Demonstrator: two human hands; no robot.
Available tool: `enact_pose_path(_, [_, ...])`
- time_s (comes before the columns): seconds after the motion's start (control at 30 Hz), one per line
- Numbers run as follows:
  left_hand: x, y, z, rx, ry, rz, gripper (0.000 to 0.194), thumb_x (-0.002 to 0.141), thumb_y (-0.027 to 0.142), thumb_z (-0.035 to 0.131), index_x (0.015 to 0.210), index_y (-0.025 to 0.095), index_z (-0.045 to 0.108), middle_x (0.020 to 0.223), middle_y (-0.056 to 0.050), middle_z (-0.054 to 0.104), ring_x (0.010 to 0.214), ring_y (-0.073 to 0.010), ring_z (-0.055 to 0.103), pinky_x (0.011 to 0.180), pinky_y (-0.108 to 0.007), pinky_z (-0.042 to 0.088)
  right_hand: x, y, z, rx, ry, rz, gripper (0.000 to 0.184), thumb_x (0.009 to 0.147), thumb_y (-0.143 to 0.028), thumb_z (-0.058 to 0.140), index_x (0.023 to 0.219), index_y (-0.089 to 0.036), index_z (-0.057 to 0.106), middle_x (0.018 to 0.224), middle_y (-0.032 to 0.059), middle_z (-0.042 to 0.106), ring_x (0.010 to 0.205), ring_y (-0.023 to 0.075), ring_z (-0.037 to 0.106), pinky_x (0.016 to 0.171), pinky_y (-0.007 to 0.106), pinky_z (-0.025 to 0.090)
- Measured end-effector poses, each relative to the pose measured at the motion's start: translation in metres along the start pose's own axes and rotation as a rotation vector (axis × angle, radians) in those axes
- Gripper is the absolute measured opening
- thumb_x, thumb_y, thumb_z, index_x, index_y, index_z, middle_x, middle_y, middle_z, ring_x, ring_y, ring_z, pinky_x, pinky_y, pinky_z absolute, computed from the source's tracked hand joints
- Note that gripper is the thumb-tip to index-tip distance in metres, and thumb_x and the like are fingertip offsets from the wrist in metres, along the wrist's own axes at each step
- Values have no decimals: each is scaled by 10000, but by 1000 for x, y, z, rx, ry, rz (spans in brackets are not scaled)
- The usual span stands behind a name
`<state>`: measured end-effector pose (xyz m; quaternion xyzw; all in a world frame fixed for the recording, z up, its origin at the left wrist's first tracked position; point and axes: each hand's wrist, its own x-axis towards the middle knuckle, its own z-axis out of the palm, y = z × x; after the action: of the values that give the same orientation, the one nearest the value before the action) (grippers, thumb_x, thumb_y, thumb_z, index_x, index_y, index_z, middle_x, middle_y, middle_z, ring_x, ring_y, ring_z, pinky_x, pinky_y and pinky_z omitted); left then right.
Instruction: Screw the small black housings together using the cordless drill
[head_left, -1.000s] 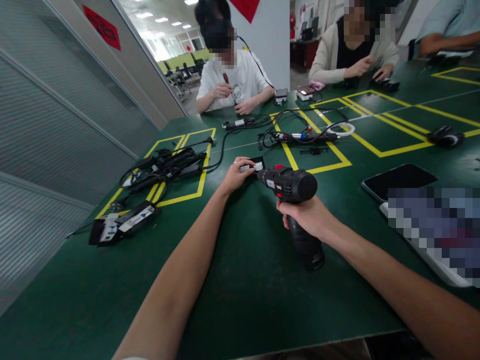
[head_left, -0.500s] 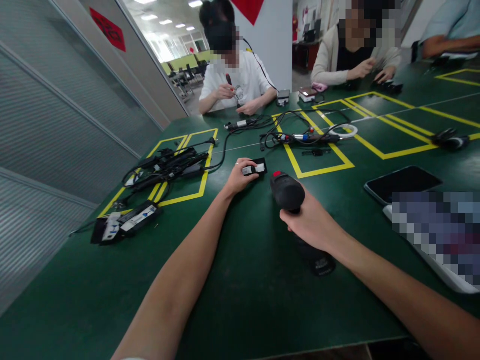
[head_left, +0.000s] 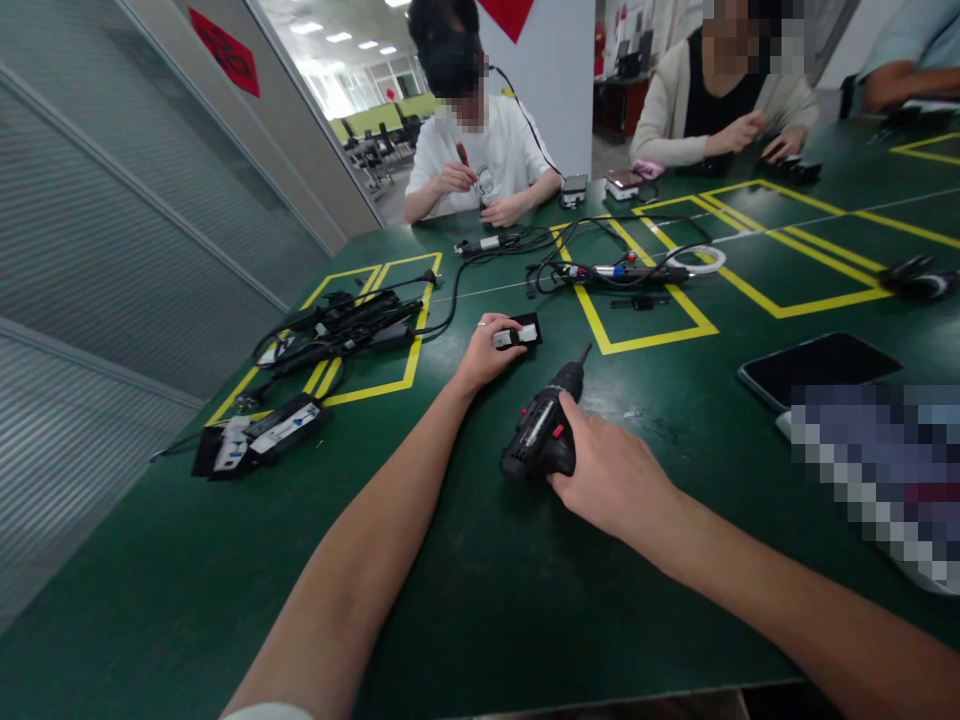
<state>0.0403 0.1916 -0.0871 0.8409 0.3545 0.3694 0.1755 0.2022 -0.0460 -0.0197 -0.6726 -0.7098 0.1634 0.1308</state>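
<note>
In the middle of the green table (head_left: 420, 600), my left hand (head_left: 484, 354) grips a small black case with a white strip (head_left: 529, 331) and keeps it on the tabletop. Its fingers curl over the near end, hiding part of it. My right hand (head_left: 619, 475) is wrapped round the grip of a black cordless drill driver (head_left: 541, 420) with red buttons. The tool lies over on its side, its bit (head_left: 586, 352) pointing away and a little right. A gap separates the bit from the case.
Bundled black cables and adapters (head_left: 360, 325) lie left, near black-and-white case pieces (head_left: 285, 428). Ahead is a cabled pen-shaped tool (head_left: 622, 273). A phone (head_left: 821, 368) rests at right. Across the table, a person in white (head_left: 487, 150) holds a screwdriver; others sit further right.
The drill driver has turned in my right hand, from its rear end facing me to lying sideways with its bit visible. My left hand keeps its hold on the small case.
</note>
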Motion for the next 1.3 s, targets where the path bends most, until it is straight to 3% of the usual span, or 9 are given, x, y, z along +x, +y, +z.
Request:
enact_pose_path(0.2, [0, 1, 1, 1, 11, -7, 328, 677, 242, 724, 989, 218, 624, 1087, -49, 539, 1086, -219, 501, 988, -382, 393, -1, -5, -4, -100, 4, 2, 843, 735, -443, 615, 1453, -156, 281, 1020, 180, 638, 900, 341, 606, 695, 417, 453])
enact_pose_path(0.63, [-1, 5, 0, 46, 4, -4, 320, 701, 245, 705, 1007, 214, 620, 1085, -54, 527, 1085, -223, 499, 973, -384, 406, -1, -1, 1, 30, 11, -26, 856, 737, -438, 635, 1458, -140, 280, 1105, 180, 622, 957, 330, 613, 764, 417, 472])
enact_pose_path(0.87, [-2, 5, 0, 59, 12, 5, 309, 711, 215, 676, 1015, 213, 619, 1102, -58, 535, 1092, -223, 505, 980, -377, 404, -1, -1, 1, 111, 33, -41, 562, 905, -389, 423, 1398, -122, 405, 1030, 153, 669, 943, 293, 636, 797, 410, 475])
enact_pose_path(1.1, [-5, 12, 0, 90, 60, 51, 258, 736, 200, 631, 993, 211, 599, 1062, -60, 577, 1075, -215, 522, 983, -373, 407, 16, 9, -17, 111, 297, -51, 441, 898, -186, 406, 1331, -150, 480, 1071, 137, 616, 901, 249, 613, 800, 390, 468])
enact_pose_path(1.3, [-6, 13, 0, 81, 78, 72, 322, 751, 231, 627, 1068, 197, 584, 1102, -72, 607, 1066, -207, 556, 965, -367, 441, 37, 12, -20, 316, 526, -232, 432, 830, -29, 370, 1164, -167, 607, 1041, 99, 550, 932, 191, 567, 820, 317, 459])
